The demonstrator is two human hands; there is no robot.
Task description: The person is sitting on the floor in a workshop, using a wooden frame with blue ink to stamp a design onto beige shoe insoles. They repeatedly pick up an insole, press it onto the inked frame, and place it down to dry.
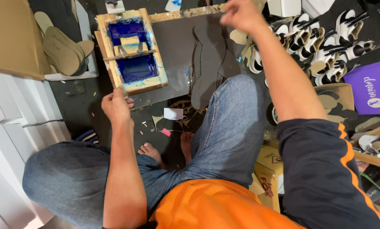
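My left hand [115, 104] grips the near corner of a wooden screen-printing frame [132, 51] with a blue ink-stained mesh, tilted up from a dark board [177, 46]. Grey insole shapes [209, 59] lie on the board beside the frame. My right hand [240, 15] is raised at the board's far right edge, fingers pinched together; whether it holds anything is unclear from blur. My knees in jeans sit under both arms.
A cardboard box [11, 38] with tan insoles [62, 51] stands at the left. Several black-and-white shoe parts [325, 46] pile at the right, next to a purple box [372, 87]. Paper scraps litter the floor near my bare feet [151, 150].
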